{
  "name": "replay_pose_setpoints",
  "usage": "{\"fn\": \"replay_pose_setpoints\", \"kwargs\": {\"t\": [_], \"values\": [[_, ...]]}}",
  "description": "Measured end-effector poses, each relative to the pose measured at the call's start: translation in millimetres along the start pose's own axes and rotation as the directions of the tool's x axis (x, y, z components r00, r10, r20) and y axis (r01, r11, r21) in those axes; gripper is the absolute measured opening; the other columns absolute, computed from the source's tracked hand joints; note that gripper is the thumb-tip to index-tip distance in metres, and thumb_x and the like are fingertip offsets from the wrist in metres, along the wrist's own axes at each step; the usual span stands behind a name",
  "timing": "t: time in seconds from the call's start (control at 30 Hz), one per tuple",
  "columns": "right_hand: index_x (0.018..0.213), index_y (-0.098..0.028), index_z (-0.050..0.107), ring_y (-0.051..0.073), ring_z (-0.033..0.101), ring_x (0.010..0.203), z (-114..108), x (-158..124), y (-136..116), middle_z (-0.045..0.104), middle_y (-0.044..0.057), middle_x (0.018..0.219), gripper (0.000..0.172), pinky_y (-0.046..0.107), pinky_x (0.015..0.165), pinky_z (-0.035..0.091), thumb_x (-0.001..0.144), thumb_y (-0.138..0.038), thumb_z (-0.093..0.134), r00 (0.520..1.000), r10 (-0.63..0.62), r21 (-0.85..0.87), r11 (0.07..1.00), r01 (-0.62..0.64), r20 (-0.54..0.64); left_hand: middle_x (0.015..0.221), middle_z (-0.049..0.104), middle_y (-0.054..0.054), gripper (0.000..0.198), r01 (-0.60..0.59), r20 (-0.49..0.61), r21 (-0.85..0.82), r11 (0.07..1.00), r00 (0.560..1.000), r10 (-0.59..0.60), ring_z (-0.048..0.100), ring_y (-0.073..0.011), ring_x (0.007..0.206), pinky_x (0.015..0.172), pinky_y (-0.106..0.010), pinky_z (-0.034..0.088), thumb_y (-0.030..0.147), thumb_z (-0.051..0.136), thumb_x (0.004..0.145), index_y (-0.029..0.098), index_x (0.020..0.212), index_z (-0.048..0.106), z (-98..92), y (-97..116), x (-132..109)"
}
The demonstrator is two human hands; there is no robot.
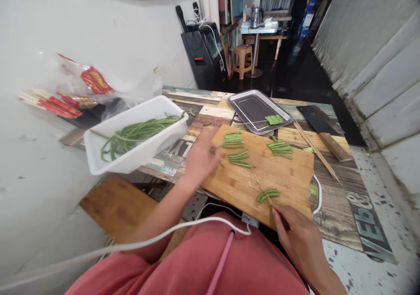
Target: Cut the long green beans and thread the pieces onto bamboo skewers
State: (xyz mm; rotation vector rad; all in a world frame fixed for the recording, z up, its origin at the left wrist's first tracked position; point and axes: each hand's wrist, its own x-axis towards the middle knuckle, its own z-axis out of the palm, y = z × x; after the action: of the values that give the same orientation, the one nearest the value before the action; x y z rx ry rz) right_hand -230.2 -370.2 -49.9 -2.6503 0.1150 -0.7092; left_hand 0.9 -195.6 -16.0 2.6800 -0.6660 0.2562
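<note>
A wooden cutting board [259, 177] lies on the table with several small bundles of cut green beans [239, 157] on it. My left hand [200, 159] rests at the board's left edge, fingers curled, pinching a thin skewer end beside one bean bundle [232, 139]. My right hand [295, 233] is at the board's near edge, closed on a thin wooden skewer [270, 201] that runs through a small bean bundle [267, 194]. A white tub [108, 163] of long uncut green beans [138, 133] stands to the left.
A metal tray [252, 107] with one skewered bean bundle [274, 119] sits behind the board. Loose bamboo skewers [316, 152] and a cleaver [323, 128] lie to the right. Plastic bags with red packets [82, 89] rest against the left wall. A white cable [131, 242] crosses my lap.
</note>
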Motion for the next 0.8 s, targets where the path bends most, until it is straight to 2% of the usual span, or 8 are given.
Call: {"fn": "replay_pose_setpoints", "kwargs": {"t": [0.07,0.1,0.17,0.27,0.33,0.4,0.57,0.8], "values": [[0.094,-0.015,0.062,0.016,0.064,0.071,1.5,1.0,0.3,0.069,0.005,0.083,0.015,0.027,0.066,0.048,0.089,-0.02,0.049,1.0,-0.017,-0.011,1.0,0.017,-0.016,0.085,0.066,-0.011,0.02,0.143,-0.043,0.142,0.98,0.99,-0.138,0.06,-0.0257,0.082,0.073,-0.035,0.044,0.022,0.049,0.082,0.013,0.089,0.065,-6.7,-22.0,15.2],[0.094,-0.015,0.062,0.016,0.064,0.071,2.4,1.7,0.1,0.069,0.005,0.083,0.015,0.027,0.066,0.048,0.089,-0.02,0.049,0.999,-0.025,-0.01,1.0,0.025,-0.019,0.086,0.066,-0.013,0.022,0.168,-0.036,0.197,0.966,0.986,-0.164,0.059,-0.0269,0.083,0.074,-0.036,0.044,0.021,0.049,0.082,0.012,0.092,0.065,-8.8,-30.1,20.1],[0.095,-0.015,0.062,0.015,0.064,0.07,4.3,3.4,-1.0,0.069,0.005,0.083,0.015,0.026,0.065,0.048,0.089,-0.02,0.049,0.999,-0.036,0.001,0.999,0.036,-0.014,0.093,0.064,-0.016,0.024,0.126,-0.065,0.24,0.963,0.991,-0.114,0.058,-0.0285,0.089,0.078,-0.038,0.043,0.022,0.049,0.084,0.01,0.097,0.066,-9.1,-36.7,22.8],[0.095,-0.016,0.061,0.015,0.064,0.07,7.1,6.2,-3.3,0.069,0.004,0.082,0.014,0.026,0.065,0.048,0.089,-0.02,0.049,0.999,-0.039,0.005,0.999,0.039,0.0,0.102,0.064,-0.012,0.023,-0.163,-0.089,0.094,0.982,0.981,0.171,0.055,-0.025,0.095,0.086,-0.038,0.042,0.023,0.048,0.088,0.015,0.097,0.067,1.5,-21.8,11.7],[0.095,-0.016,0.061,0.016,0.064,0.07,8.2,8.2,-4.3,0.069,0.005,0.083,0.014,0.026,0.065,0.048,0.089,-0.02,0.049,0.999,-0.05,0.001,0.999,0.05,-0.001,0.098,0.065,-0.008,0.02,-0.426,-0.001,-0.107,0.898,0.903,0.429,0.056,-0.0206,0.092,0.086,-0.034,0.043,0.026,0.051,0.088,0.018,0.093,0.068,12.8,-2.8,0.9],[0.095,-0.016,0.061,0.016,0.064,0.07,8.4,9.9,-4.5,0.069,0.005,0.082,0.014,0.026,0.064,0.048,0.089,-0.02,0.049,0.998,-0.057,-0.002,0.998,0.057,0.012,0.093,0.065,-0.007,0.017,-0.487,0.05,-0.213,0.847,0.86,0.507,0.055,-0.0192,0.088,0.083,-0.032,0.044,0.026,0.053,0.088,0.018,0.092,0.068,22.5,15.2,-7.9],[0.097,-0.017,0.061,0.016,0.064,0.069,7.4,11.0,-3.3,0.069,0.004,0.082,0.015,0.025,0.063,0.047,0.089,-0.019,0.048,0.998,-0.066,-0.012,0.998,0.067,0.022,0.093,0.062,-0.008,0.012,-0.385,0.033,-0.223,0.896,0.915,0.402,0.052,-0.0212,0.09,0.082,-0.035,0.045,0.023,0.059,0.084,0.016,0.089,0.067,28.5,33.8,-16.7],[0.096,-0.016,0.062,0.016,0.064,0.07,8.9,10.2,-3.0,0.069,0.005,0.083,0.016,0.026,0.064,0.047,0.09,-0.021,0.048,0.998,-0.043,-0.02,0.999,0.044,0.047,0.086,0.06,-0.007,0.014,-0.389,0.048,-0.202,0.899,0.913,0.406,0.052,-0.0195,0.084,0.078,-0.033,0.044,0.023,0.055,0.087,0.016,0.085,0.067,29.4,36.9,-20.9]]}}
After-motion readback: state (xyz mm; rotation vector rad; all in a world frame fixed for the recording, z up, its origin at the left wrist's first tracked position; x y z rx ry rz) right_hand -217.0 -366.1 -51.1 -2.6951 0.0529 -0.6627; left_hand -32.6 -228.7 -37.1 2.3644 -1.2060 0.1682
